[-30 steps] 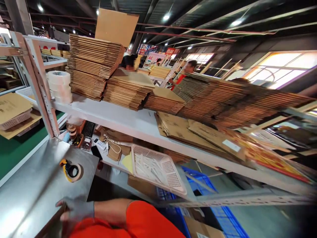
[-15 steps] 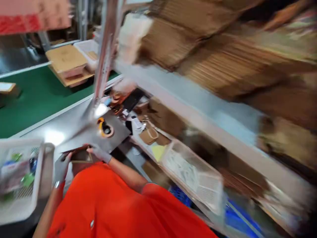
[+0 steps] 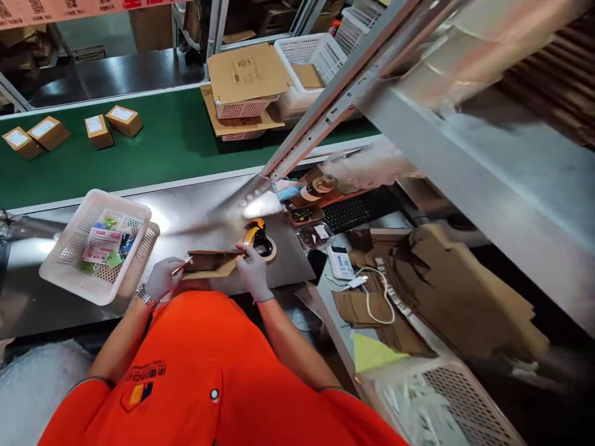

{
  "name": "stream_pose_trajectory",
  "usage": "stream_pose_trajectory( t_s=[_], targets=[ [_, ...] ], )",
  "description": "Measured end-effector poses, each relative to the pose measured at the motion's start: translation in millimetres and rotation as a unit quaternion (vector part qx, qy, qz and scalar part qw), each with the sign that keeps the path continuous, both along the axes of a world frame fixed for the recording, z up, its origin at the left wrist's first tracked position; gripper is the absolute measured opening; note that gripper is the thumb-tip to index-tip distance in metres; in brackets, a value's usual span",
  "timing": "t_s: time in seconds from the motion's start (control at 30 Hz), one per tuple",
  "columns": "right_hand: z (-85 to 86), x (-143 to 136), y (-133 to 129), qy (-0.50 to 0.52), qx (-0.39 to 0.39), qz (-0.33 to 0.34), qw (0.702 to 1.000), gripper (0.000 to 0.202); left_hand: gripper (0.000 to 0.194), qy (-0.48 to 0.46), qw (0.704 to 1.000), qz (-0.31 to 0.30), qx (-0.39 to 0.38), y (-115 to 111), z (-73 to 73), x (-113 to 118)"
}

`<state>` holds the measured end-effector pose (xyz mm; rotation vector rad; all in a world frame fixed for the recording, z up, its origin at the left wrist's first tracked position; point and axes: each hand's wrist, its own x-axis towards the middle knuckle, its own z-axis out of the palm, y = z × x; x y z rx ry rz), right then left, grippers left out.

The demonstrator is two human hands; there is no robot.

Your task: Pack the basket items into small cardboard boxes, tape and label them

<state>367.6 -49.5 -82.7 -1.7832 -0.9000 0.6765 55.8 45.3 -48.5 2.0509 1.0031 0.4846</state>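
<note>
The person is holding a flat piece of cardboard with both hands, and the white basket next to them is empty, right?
Not quite. The head view shows the white basket holds small packets. The rest is right: the left hand and right hand hold the flat cardboard.

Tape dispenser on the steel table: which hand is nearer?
Right. The right hand grips the right end of the flat cardboard piece, just below-left of the tape dispenser. The left hand holds the cardboard's far left end, nearer the white basket.
</note>
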Motion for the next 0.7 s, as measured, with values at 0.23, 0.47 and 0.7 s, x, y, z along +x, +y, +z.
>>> stream_pose_trajectory(
  t_s=[0.23, 0.47, 0.7],
  targets=[
    [-29.2, 19.3, -0.3, -0.091, 0.065, 0.113, 0.987, 0.038, 0.027, 0.038, 0.997, 0.015, 0.061, 2.7, -28.4, 12.8],
    [-88.2, 33.1, -15.5, -0.174, -0.139, 0.366, 0.904, 0.032, 0.020, 0.181, 0.980, -0.072, 0.028, -20.4, -95.8, 3.2],
    [-90.9, 64.2, 10.9, -0.273, -0.180, 0.011, 0.945, 0.071, 0.065, 0.256, 0.959, -0.116, 0.040, -26.4, -116.9, 37.2]
  ],
)
